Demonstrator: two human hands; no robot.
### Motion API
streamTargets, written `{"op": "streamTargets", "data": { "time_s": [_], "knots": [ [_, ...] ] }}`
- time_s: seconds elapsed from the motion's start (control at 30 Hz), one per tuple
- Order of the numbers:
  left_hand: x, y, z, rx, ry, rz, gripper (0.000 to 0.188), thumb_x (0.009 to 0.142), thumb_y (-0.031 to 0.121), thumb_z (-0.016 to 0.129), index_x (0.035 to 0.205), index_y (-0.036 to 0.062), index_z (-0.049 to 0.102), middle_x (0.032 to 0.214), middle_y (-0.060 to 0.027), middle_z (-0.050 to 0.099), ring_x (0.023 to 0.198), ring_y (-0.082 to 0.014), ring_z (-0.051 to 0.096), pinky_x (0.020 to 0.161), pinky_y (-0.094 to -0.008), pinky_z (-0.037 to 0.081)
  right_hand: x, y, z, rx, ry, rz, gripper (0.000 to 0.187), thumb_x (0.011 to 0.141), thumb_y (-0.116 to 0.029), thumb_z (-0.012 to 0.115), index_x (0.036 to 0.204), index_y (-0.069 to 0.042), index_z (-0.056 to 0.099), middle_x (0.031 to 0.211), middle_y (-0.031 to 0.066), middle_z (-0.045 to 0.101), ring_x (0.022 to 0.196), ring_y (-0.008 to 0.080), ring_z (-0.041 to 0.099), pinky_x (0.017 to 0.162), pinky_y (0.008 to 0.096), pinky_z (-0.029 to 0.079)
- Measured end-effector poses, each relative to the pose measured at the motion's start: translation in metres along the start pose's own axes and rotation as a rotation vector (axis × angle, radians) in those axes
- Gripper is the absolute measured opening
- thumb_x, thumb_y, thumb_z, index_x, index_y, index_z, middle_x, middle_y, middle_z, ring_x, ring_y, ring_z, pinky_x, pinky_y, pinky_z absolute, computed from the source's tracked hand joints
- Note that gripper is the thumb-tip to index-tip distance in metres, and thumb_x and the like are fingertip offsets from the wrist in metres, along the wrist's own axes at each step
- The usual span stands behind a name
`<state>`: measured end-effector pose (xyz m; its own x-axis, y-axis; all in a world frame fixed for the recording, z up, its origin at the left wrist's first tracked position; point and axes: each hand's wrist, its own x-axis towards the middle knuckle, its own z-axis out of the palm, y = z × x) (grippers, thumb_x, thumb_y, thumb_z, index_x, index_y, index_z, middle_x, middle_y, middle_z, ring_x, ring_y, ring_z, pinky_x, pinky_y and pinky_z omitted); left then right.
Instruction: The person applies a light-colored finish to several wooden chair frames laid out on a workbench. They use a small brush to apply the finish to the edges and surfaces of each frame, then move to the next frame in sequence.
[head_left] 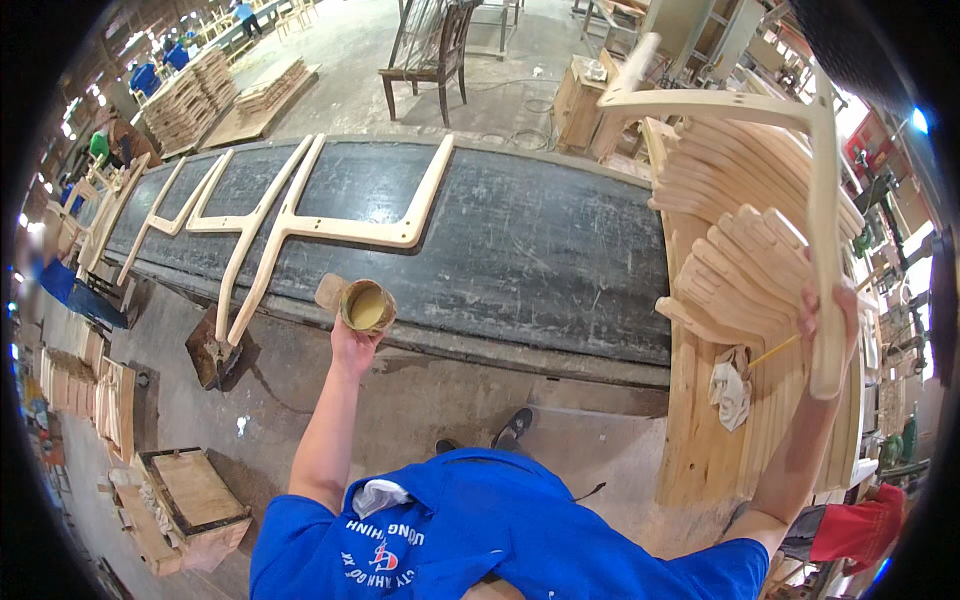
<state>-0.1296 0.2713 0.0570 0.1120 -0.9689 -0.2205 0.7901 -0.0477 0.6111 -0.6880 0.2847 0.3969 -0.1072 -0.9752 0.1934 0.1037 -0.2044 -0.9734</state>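
My left hand (354,345) is wrapped round a cup (368,306) of pale yellow liquid, held over the near edge of the dark table. A small flat wooden piece (329,292) shows at the cup's left side; whether it is fixed to the cup I cannot tell. At the right, my right hand (842,305) grips a pale wooden chair side frame (826,200) by one leg, raised above stacked wooden parts (745,270). Similar joined frames (345,230) lie on the dark table (540,260), their lower legs jutting past its near edge.
A white rag (731,390) and a thin yellow stick (774,350) lie by the stacked parts. A brown container (215,350) stands on the floor under the jutting legs. Beyond the table is a dark chair (428,60). Other people work at the far left and lower right.
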Motion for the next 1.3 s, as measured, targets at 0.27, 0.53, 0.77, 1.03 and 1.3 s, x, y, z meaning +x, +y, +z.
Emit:
{"op": "streamTargets", "data": {
  "time_s": [0.27,0.53,0.77,1.03,1.3],
  "knots": [
    [-0.012,-0.027,-0.008,0.007,0.072,-0.021,0.036,0.095,0.035,0.038,0.123,0.0171,0.051,0.12,-0.0009,0.057,0.109,-0.0199,0.056,0.085,-0.0346,0.049,-0.049,0.098,0.06,-0.103,-0.078,0.42,0.063,0.067,-0.036,0.064,0.115,0.001,0.047,0.072,0.0108,0.056,0.054,0.0113,0.054,0.041,0.0215,0.045],
    [-0.003,-0.044,0.005,0.078,0.116,0.005,0.038,0.095,0.04,0.038,0.124,0.0187,0.05,0.12,-0.0009,0.057,0.108,-0.0203,0.057,0.08,-0.0375,0.051,-0.033,0.234,-0.037,-0.254,-0.468,0.48,0.039,0.083,-0.026,0.059,0.114,-0.004,0.049,0.072,0.0083,0.058,0.063,0.0165,0.058,0.056,0.0283,0.048],
    [0.029,-0.067,0.052,0.238,0.245,-0.069,0.053,0.097,0.049,0.029,0.129,0.0094,0.044,0.128,-0.0099,0.051,0.109,-0.0254,0.055,0.086,-0.0427,0.049,0.055,0.195,-0.032,-1.132,-0.406,-0.084,0.034,0.094,-0.032,0.045,0.092,0.001,0.055,0.069,0.0104,0.056,0.064,0.0334,0.054,0.065,0.0376,0.044],
    [0.078,-0.115,0.087,0.259,0.302,-0.062,0.051,0.097,0.046,0.032,0.125,0.006,0.045,0.12,-0.0106,0.055,0.105,-0.0256,0.058,0.087,-0.0466,0.05,0.108,0.244,0.089,-0.24,-0.5,0.215,0.011,0.085,-0.013,0.064,0.09,-0.004,0.06,0.078,0.0012,0.061,0.067,0.0063,0.058,0.055,0.0187,0.045],
    [0.104,-0.113,0.102,0.361,0.335,-0.062,0.047,0.096,0.047,0.039,0.125,0.0097,0.042,0.109,-0.005,0.059,0.092,-0.0161,0.062,0.076,-0.0332,0.052,0.129,0.341,0.202,-0.305,-0.604,-0.144,0.018,0.09,-0.016,0.058,0.089,0.002,0.06,0.071,0.0062,0.062,0.064,0.0115,0.059,0.055,0.0238,0.045]
  ]
}}
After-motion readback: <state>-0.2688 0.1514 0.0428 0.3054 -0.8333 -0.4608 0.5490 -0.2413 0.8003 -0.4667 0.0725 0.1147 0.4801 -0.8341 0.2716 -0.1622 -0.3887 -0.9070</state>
